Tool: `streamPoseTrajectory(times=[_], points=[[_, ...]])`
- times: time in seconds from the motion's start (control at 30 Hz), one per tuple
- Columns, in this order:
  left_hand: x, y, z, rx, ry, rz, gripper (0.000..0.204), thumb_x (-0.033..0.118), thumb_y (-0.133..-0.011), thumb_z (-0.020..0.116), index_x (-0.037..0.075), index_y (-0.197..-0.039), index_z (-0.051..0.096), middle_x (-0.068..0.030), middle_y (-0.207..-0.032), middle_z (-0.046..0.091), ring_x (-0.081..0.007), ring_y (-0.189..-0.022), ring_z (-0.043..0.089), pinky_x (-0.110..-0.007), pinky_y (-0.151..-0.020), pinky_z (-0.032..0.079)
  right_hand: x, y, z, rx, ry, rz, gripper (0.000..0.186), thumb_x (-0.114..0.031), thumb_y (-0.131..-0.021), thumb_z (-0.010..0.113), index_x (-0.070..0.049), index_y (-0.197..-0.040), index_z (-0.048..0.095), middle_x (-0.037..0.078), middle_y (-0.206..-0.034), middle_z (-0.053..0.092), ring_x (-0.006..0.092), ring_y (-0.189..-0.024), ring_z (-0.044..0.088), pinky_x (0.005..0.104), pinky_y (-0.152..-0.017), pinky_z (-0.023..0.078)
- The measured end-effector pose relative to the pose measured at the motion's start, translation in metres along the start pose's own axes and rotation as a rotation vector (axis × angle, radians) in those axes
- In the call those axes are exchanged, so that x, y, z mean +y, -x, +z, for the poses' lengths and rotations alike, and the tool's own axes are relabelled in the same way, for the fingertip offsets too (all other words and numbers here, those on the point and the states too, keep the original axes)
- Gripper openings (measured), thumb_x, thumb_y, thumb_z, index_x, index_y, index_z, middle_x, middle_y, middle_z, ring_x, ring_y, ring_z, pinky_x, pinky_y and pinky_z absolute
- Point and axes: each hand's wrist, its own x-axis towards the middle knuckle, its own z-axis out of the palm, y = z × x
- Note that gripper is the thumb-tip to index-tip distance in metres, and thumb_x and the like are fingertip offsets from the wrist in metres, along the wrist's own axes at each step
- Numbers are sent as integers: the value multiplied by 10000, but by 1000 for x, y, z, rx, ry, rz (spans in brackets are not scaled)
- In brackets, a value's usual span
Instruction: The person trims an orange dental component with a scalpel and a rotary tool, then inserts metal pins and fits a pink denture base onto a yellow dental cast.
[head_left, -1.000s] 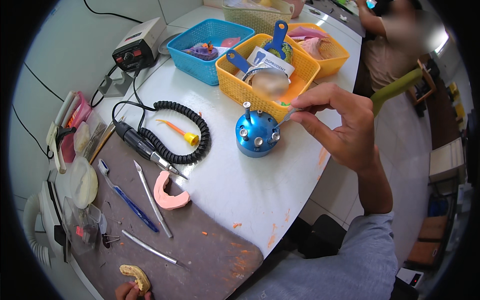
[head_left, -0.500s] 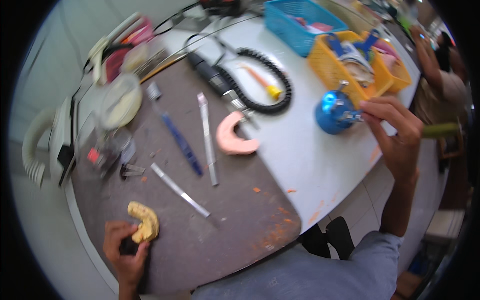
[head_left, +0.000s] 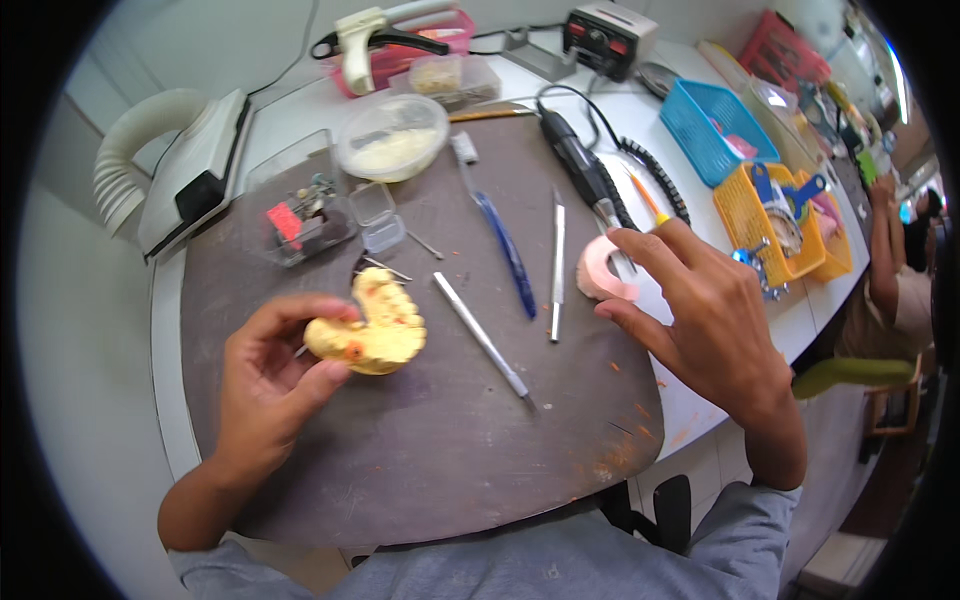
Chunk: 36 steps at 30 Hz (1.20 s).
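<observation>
My left hand (head_left: 265, 385) grips a yellow dental cast (head_left: 385, 335) by one end of its arch, thumb below and fingers above. It is raised over the brown work mat (head_left: 400, 470), its teeth showing. My right hand (head_left: 710, 315) hovers at the mat's right side with thumb and fingers apart and nothing between them. Just beyond its fingertips lies a pink horseshoe-shaped dental piece (head_left: 598, 272). Between the hands are a silver craft knife (head_left: 482, 337), a second slim metal knife (head_left: 557, 275) and a blue toothbrush (head_left: 507, 255).
A black handpiece (head_left: 572, 150) with coiled cord lies at the back. A tub of pale material (head_left: 395, 140) and a clear box of small parts (head_left: 300, 215) stand back left. Blue (head_left: 715, 130) and yellow baskets (head_left: 765, 225) and a blue metal burner (head_left: 752, 262) occupy the right.
My left hand has lifted the yellow cast and turned it. My right hand has let go of the blue burner at the yellow basket and come back over the mat. The view has swung left.
</observation>
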Motion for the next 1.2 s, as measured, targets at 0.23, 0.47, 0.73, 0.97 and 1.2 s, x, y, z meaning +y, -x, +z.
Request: streamPoseTrajectory(times=[0.23,0.47,0.73,0.97,1.2], points=[[-5,-32,23,-135,227,45,525,149,-972,674,23,-1438,468,-93,-1257,615,-180,-1221,584,-367,-1079,474,-1,-7,22,38,-117,13,418,-98,-841,762,-28,-1239,654,144,-983,716,302,-879,681,397,-767,540],[-16,-43,33,-262,539,-204,513,258,-1031,600,67,-1475,429,-80,-1346,566,-201,-1258,582,-451,-1044,536,-36,-13,29,125,-768,15,623,72,-820,744,-33,-1408,568,135,-1116,696,207,-1035,701,345,-903,610],[-25,-40,38,-195,512,-160,467,289,-1048,569,80,-1456,477,-64,-1303,590,-157,-1186,604,-353,-984,565,-59,-23,49,114,-739,-138,582,35,-801,778,-36,-1353,609,149,-1108,709,239,-968,723,332,-843,623],[-21,-39,37,-210,505,-153,541,349,-1030,580,55,-1467,460,-80,-1334,573,-179,-1223,600,-370,-997,576,-58,-22,51,110,-670,-193,550,20,-749,812,-23,-1273,651,155,-1105,719,268,-930,731,345,-805,595],[-24,-37,39,-204,476,-151,574,354,-1038,565,48,-1502,422,-94,-1359,568,-183,-1218,607,-363,-980,582,-56,-22,52,155,-641,-259,544,18,-717,831,-11,-1235,663,151,-1103,721,279,-934,731,345,-808,585]])
